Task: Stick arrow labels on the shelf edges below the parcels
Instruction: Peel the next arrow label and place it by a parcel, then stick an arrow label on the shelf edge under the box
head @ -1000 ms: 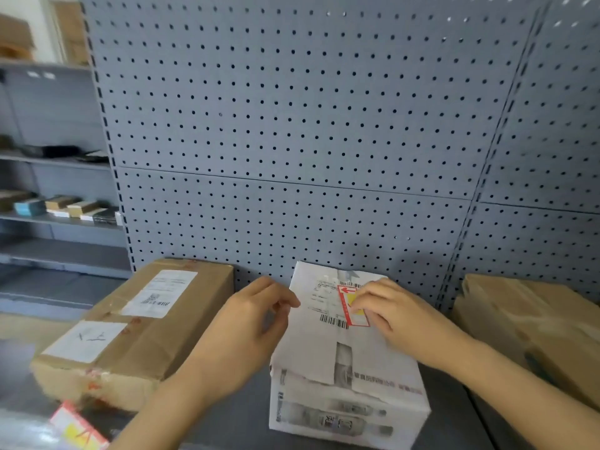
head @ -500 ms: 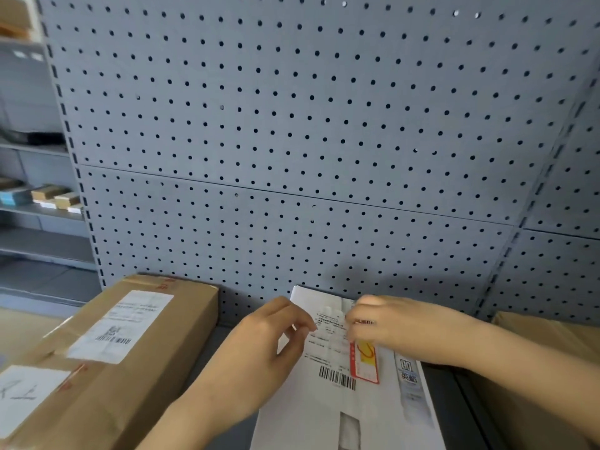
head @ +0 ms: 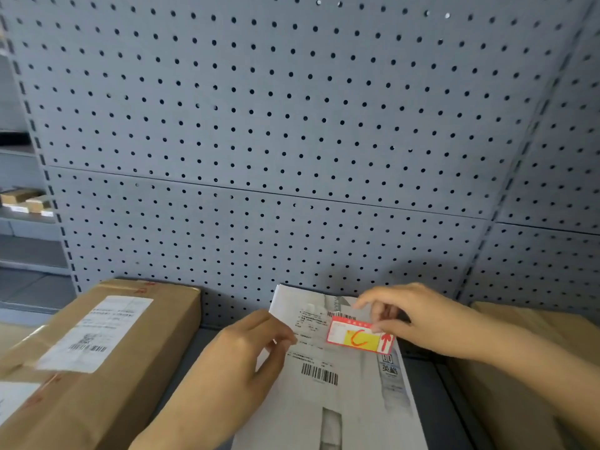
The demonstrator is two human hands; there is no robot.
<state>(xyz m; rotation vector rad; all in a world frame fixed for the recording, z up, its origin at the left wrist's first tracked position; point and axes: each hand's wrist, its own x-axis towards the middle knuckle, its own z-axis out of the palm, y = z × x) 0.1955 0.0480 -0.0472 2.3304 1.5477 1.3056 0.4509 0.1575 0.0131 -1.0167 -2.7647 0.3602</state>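
The right hand [head: 418, 319] pinches a small rectangular label [head: 358, 337] by its upper edge: glossy paper, red border, yellow patch with a red hand-drawn mark and a red arrow. It sits over the flat white box [head: 328, 378]. The left hand [head: 237, 368], fingers curled loosely around nothing, rests at the box's left edge. Matte brown cardboard boxes [head: 107, 358] flank it before a grey perforated metal panel [head: 292, 141].

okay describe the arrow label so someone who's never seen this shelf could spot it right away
Find the grey pegboard wall; below it three parcels sit in a row. On top of the middle, white parcel, the right hand pinches the arrow label. It alone is red-bordered, with a yellow patch, an orange mark and a red arrow.
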